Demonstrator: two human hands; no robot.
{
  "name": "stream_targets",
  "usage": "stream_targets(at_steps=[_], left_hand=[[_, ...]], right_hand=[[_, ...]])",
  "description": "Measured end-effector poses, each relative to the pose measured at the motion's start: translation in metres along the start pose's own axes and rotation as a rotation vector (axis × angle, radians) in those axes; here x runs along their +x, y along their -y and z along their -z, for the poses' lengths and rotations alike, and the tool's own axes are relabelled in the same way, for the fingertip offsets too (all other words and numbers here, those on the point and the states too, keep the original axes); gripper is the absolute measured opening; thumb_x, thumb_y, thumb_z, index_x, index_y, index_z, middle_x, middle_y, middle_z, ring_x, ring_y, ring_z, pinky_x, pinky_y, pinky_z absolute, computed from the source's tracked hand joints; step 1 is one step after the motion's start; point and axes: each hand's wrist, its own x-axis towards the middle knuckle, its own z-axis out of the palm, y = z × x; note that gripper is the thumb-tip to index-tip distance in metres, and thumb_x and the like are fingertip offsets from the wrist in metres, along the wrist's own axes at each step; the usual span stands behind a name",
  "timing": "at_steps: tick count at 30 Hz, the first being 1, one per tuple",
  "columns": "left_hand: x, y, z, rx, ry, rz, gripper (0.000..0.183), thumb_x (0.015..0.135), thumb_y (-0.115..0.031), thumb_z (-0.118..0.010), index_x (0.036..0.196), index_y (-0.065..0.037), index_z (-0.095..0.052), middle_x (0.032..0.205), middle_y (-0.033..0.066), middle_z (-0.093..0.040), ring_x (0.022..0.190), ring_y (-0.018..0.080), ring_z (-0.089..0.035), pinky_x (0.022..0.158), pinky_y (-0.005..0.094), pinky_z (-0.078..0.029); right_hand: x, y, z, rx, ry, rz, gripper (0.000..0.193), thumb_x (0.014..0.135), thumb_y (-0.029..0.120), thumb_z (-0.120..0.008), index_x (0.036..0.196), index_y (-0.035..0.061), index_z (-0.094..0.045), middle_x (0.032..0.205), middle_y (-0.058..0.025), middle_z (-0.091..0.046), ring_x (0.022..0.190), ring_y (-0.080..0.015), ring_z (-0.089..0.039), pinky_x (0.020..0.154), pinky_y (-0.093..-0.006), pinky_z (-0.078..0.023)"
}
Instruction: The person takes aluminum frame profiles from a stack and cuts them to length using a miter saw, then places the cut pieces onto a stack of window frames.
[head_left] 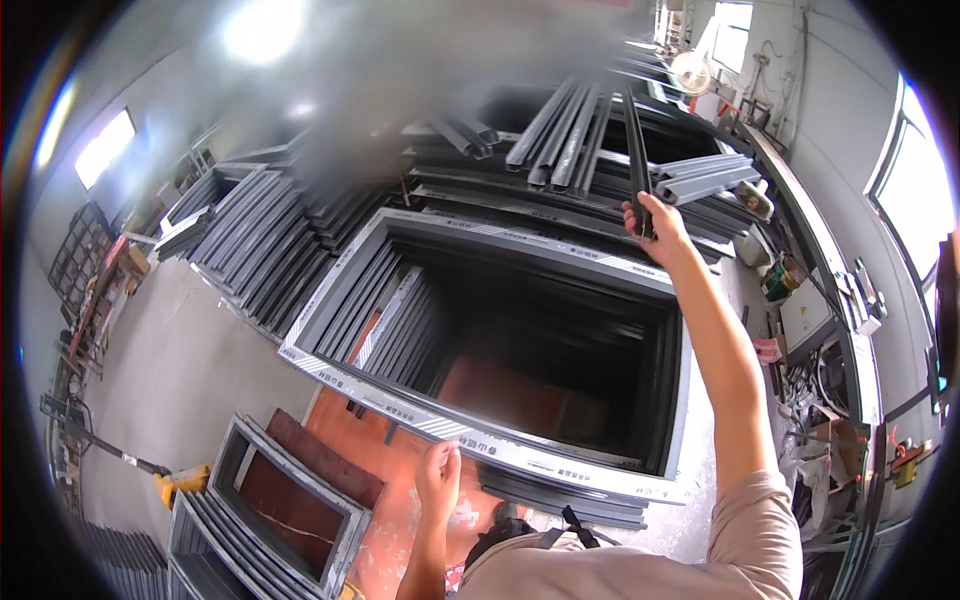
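Observation:
Stretched out to the far right, my right hand [656, 228] is closed around the near end of a long dark metal profile bar [635, 135], which runs away from me over the piled frames. My left hand [437, 480] is close to my body, its fingers curled together, and no object shows in it. It is nearest to the front edge of a large grey window frame [400, 398] with printed film strips. That frame lies on top of a stack of similar dark frames. Whether the left fingertips touch its edge I cannot tell.
Several loose profiles [565, 135] lie beyond the stack, with shorter ones [705, 178] right of the bar. More frames [265, 235] are piled left. Smaller frames [290, 500] lean lower left beside an orange surface [395, 470]. A cluttered bench [815, 310] lines the right wall. A blur hides the top middle.

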Motion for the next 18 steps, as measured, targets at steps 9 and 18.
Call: stream_targets(at_steps=[9,18], left_hand=[[-0.003,-0.065,-0.1,-0.133,0.306,-0.11,0.016,0.095,-0.011,-0.063,0.107,-0.002,-0.068,0.102,0.0105,-0.069,0.089,0.0199,-0.067,0.077,0.0304,-0.053],[0.016,-0.187,-0.128,0.164,0.105,-0.758,0.031,0.088,-0.013,-0.069,0.117,-0.003,-0.066,0.116,0.0148,-0.064,0.106,0.0314,-0.062,0.09,0.0426,-0.05]], right_hand=[[-0.177,-0.008,0.064,0.045,0.435,0.013,0.03,0.098,0.021,-0.061,0.123,0.0056,-0.053,0.103,-0.0166,-0.066,0.085,-0.0231,-0.067,0.076,-0.0349,-0.059],[-0.267,-0.059,0.129,-0.819,0.212,-0.024,0.057,0.092,0.029,-0.07,0.134,-0.0014,-0.047,0.077,-0.0065,-0.056,0.063,-0.0091,-0.052,0.054,-0.0249,-0.044]])
